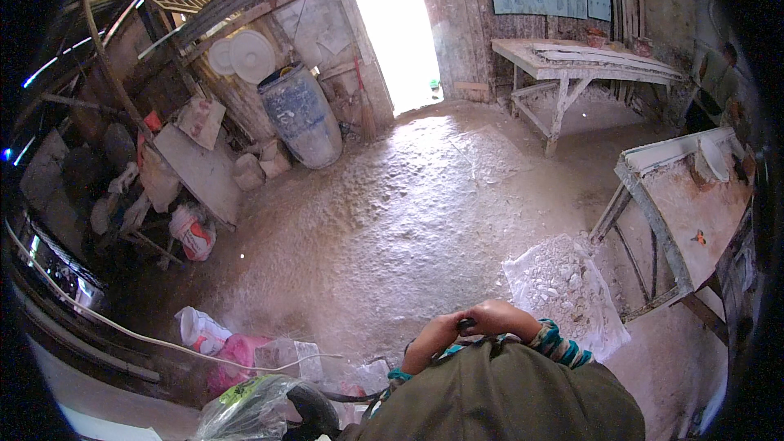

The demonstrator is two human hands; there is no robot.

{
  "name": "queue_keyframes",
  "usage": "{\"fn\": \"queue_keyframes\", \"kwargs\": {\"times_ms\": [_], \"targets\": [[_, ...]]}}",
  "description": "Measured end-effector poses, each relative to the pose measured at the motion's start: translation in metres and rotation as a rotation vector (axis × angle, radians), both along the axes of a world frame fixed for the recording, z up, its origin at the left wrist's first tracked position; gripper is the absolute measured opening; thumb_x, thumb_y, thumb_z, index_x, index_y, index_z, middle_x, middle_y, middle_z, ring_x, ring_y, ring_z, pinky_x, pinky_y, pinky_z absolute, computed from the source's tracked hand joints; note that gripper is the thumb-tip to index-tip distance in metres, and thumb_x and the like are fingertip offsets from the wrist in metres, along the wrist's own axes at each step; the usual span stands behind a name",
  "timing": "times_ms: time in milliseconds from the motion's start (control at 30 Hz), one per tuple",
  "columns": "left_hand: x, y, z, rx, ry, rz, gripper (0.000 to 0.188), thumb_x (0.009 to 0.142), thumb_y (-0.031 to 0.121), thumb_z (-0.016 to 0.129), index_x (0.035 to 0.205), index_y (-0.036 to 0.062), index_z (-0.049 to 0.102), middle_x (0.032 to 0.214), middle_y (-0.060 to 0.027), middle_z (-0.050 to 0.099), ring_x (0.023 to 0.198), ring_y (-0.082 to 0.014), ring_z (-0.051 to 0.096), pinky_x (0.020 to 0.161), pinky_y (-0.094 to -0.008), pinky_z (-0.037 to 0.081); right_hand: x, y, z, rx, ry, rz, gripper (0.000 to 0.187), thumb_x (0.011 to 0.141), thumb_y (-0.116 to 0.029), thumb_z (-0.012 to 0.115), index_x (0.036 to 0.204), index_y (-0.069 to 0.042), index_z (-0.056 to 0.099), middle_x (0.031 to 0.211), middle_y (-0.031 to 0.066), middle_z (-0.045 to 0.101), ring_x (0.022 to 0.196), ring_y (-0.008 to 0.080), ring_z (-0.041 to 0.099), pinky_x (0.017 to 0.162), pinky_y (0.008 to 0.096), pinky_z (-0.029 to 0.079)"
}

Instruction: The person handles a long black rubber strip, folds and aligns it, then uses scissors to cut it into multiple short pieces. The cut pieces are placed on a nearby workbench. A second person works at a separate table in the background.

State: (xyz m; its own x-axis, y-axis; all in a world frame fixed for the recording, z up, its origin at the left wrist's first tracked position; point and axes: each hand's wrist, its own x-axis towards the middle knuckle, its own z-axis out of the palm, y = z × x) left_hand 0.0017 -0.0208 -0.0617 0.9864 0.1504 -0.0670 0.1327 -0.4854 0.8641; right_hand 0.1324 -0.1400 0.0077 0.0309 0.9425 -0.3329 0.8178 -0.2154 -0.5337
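Both of my hands meet close to my chest, at the lower middle of the view. My left hand (434, 338) has its fingers curled shut. My right hand (500, 318) closes over a small dark object (465, 324) between the two hands; only a sliver of it shows and I cannot tell what it is. A striped cuff (559, 345) covers my right wrist and an olive garment (498, 396) fills the frame below. Just right of my hands, on the floor, lies a white sack heaped with pale rubble (563, 286).
A dusty plaster-covered floor (392, 220) runs to a bright doorway (392, 24). A blue barrel (302, 114) and leaning boards stand at left. Rough workbenches stand at back right (588, 61) and right (694, 212). Plastic bags (237, 351) and a white cable (122, 327) lie near my left.
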Motion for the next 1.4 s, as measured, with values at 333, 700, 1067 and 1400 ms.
{"fn": "queue_keyframes", "kwargs": {"times_ms": [333,700,1067,1400], "targets": [[-0.011,0.024,0.027,0.216,0.074,0.216,0.021,0.081,0.011,0.05,0.1,0.0084,0.056,0.082,-0.0207,0.059,0.08,-0.0365,0.058,0.065,-0.0415,0.045,0.005,-0.001,0.025,0.201,0.182,-0.192,0.044,0.081,-0.046,0.053,0.09,-0.003,0.059,0.076,0.0183,0.06,0.072,0.0339,0.059,0.063,0.0395,0.045],[-0.017,0.037,0.04,0.014,-0.005,0.41,0.02,0.082,0.009,0.053,0.101,0.0045,0.058,0.077,-0.0179,0.059,0.072,-0.0253,0.06,0.065,-0.0328,0.045,0.021,-0.014,0.029,0.284,0.822,-0.581,0.033,0.089,-0.034,0.046,0.082,-0.005,0.06,0.063,-0.0033,0.051,0.058,0.0059,0.046,0.055,0.0221,0.04],[-0.015,0.015,0.084,-0.273,0.164,0.252,0.021,0.085,0.012,0.052,0.103,0.0041,0.059,0.085,-0.0035,0.061,0.072,-0.0105,0.053,0.065,-0.0264,0.044,0.003,-0.007,0.017,0.504,1.21,-0.536,0.027,0.089,-0.027,0.05,0.096,-0.002,0.057,0.083,0.0007,0.056,0.078,0.0084,0.051,0.074,0.0236,0.042],[-0.021,0.014,0.069,-0.462,0.049,0.3,0.016,0.085,0.015,0.053,0.092,0.0028,0.06,0.069,0.0018,0.051,0.066,-0.0084,0.05,0.061,-0.025,0.044,-0.006,-0.004,0.016,0.465,1.212,-0.378,0.024,0.086,-0.021,0.055,0.1,-0.002,0.054,0.097,0.0033,0.057,0.089,0.0108,0.051,0.083,0.027,0.04]]}}
